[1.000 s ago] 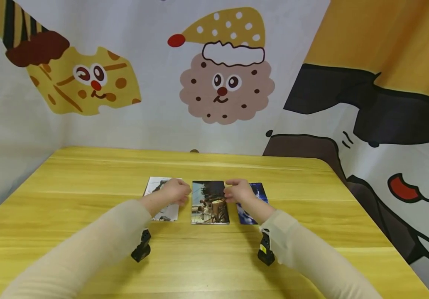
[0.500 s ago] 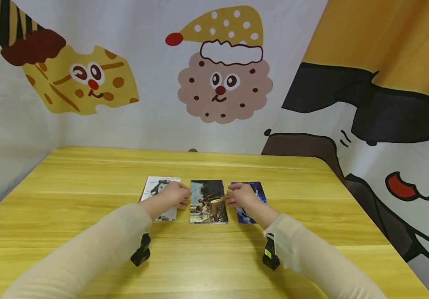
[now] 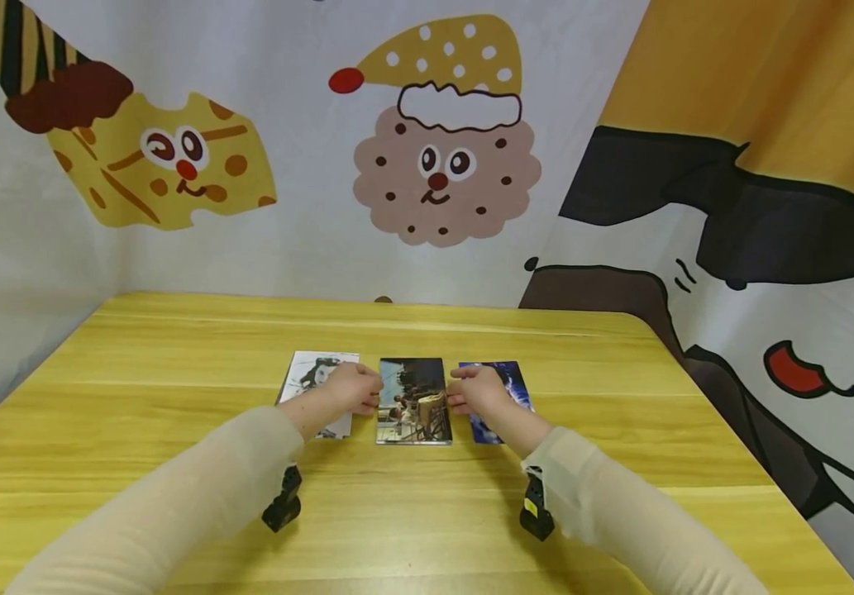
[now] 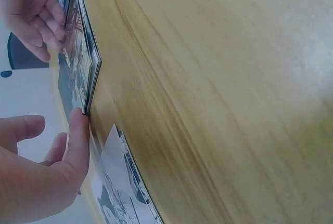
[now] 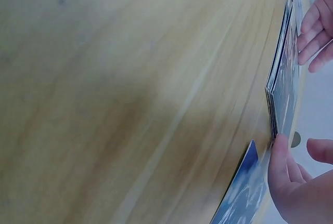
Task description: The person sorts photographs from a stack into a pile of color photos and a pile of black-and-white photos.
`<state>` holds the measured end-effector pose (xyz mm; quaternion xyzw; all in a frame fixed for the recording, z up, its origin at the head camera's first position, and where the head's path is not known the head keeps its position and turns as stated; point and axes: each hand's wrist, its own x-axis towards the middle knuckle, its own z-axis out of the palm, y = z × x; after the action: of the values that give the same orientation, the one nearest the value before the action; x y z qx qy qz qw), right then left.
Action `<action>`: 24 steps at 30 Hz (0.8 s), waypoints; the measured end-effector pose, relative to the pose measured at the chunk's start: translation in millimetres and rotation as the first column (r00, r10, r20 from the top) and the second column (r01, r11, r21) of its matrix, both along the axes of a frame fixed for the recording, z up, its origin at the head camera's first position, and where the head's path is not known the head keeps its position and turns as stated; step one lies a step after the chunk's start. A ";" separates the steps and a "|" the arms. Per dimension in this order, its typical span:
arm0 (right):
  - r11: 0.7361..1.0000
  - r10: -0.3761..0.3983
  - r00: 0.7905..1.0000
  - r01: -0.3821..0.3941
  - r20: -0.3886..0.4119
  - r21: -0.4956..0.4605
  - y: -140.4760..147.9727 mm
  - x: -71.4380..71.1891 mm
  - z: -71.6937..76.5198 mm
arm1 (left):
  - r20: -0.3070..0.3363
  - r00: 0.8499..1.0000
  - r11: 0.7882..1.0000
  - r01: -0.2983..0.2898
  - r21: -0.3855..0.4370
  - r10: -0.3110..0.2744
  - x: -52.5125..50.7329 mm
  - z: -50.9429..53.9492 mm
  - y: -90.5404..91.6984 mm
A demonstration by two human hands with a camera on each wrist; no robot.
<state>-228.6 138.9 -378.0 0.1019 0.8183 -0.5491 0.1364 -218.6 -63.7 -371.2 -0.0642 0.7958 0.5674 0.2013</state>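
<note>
1. White cloth (image 3: pixel 307 273) with cartoon figures hangs behind the middle stack (image 3: pixel 415 405), beyond the far edge of the wooden desk (image 3: pixel 412 529).
2. Middle stack lies flat on the desk; its top picture has bluish and dark parts, and its side shows several thin layers.
3. At the left edge of the middle stack is the left hand (image 3: pixel 350 388), fingers extended, thumb apart, one fingertip touching the stack.
4. At its right edge is the right hand (image 3: pixel 480 390), also with extended fingers and separate thumb, one fingertip touching.
5. To the left of the middle stack lies a white card (image 3: pixel 313 373), partly hidden by the left hand.
6. To the right of the middle stack lies a blue card (image 3: pixel 512 384), partly hidden by the right hand.
</note>
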 end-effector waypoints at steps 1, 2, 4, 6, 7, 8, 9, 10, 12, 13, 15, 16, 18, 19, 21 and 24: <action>1.000 0.000 1.000 0.000 0.000 -0.003 -0.2 -0.1 0.3 | -0.001 1.000 1.000 0.001 -0.001 -0.001 0.3 0.4 0.1; 1.000 0.000 1.000 0.000 -0.001 -0.004 -0.3 -0.1 0.6 | -0.003 1.000 1.000 0.000 -0.002 0.000 0.4 0.7 0.3; 1.000 -0.005 1.000 0.005 -0.002 -0.009 -0.8 -0.4 1.1 | -0.005 1.000 1.000 -0.001 -0.004 0.001 0.6 1.0 0.5; 1.000 -0.006 1.000 0.006 -0.004 -0.009 -0.9 -0.1 2.0 | -0.008 1.000 1.000 -0.002 -0.007 0.002 0.6 1.1 0.6; 1.000 -0.010 1.000 0.010 -0.007 -0.007 -1.0 0.3 2.3 | -0.009 1.000 1.000 -0.002 -0.009 0.002 0.5 1.1 0.5; 1.000 -0.013 1.000 0.013 -0.008 -0.003 -1.1 0.7 2.7 | -0.011 1.000 1.000 -0.003 -0.012 0.003 0.6 1.5 0.6; 1.000 -0.016 1.000 0.016 -0.007 0.000 -1.4 0.9 3.1 | -0.012 1.000 1.000 -0.002 -0.015 0.002 0.8 1.9 0.5; 1.000 -0.017 1.000 0.017 -0.007 0.001 -1.4 1.3 3.6 | -0.014 1.000 1.000 -0.002 -0.019 0.002 0.7 2.0 0.4; 1.000 -0.021 1.000 0.021 -0.008 -0.005 -1.8 1.7 4.9 | -0.020 1.000 1.000 0.001 -0.027 -0.001 0.4 2.3 0.1; 1.000 -0.025 1.000 0.025 -0.006 -0.012 -2.1 1.6 5.5 | -0.023 1.000 1.000 0.001 -0.028 -0.002 0.0 2.1 -0.1; 0.999 -0.031 1.000 0.031 -0.003 -0.029 -2.5 1.6 6.7 | -0.030 1.000 1.000 -0.007 -0.024 0.006 -0.6 2.1 -0.3; 0.999 -0.034 0.999 0.034 -0.006 -0.034 -2.6 1.4 6.8 | -0.034 0.999 1.000 -0.012 -0.016 0.012 -1.4 1.6 -0.4; 0.998 -0.039 0.999 0.039 -0.012 -0.041 -2.6 1.2 7.1 | -0.039 0.999 1.000 -0.026 0.010 0.026 -2.4 1.2 -0.1; 0.998 -0.044 0.999 0.043 -0.018 -0.040 -2.5 1.1 6.9 | -0.038 0.999 0.999 -0.034 0.028 0.035 -3.0 0.9 0.1; 0.998 -0.044 0.999 0.043 -0.026 -0.052 -2.0 0.9 6.8 | -0.035 0.999 0.997 -0.037 0.064 0.040 -4.0 -0.1 0.3; 0.995 -0.044 0.999 0.041 -0.027 -0.087 -1.1 0.3 6.6 | -0.021 0.999 0.993 -0.038 0.109 0.041 -5.0 -0.9 0.9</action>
<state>-228.3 137.8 -371.4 0.1054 0.7933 -0.5881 0.1172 -223.6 -62.8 -372.1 -0.0623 0.7648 0.6143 0.1839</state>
